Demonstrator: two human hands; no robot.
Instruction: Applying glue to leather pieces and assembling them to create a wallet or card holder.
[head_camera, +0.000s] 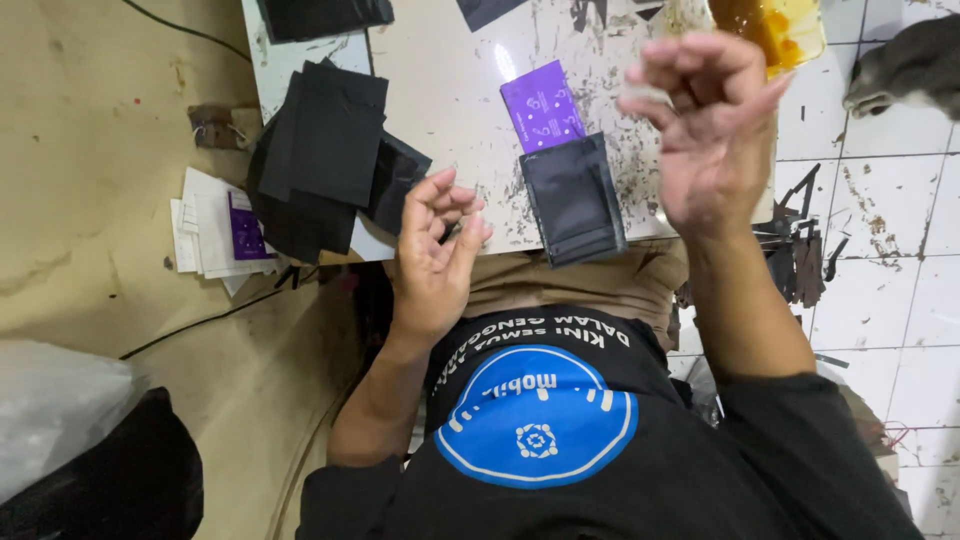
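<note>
Hands (437, 250) hover; black pouch (573, 200) lies lengthwise, purple card (543, 105) end away

There is a single view — a camera worn on the person's head, tilted steeply down along their own chest, so the black shirt with a round blue print (537, 415) fills the bottom of the frame. It faces forward and down onto the scuffed white board (450, 90) resting over the lap, which occupies the upper middle. The lens sits close: both raised forearms loom large just in front of that board, and its far edge is cut off at the top. Left of the board lies tan floor (90, 150); right of it, white tiles (880, 250) — no second view overlaps.
</note>
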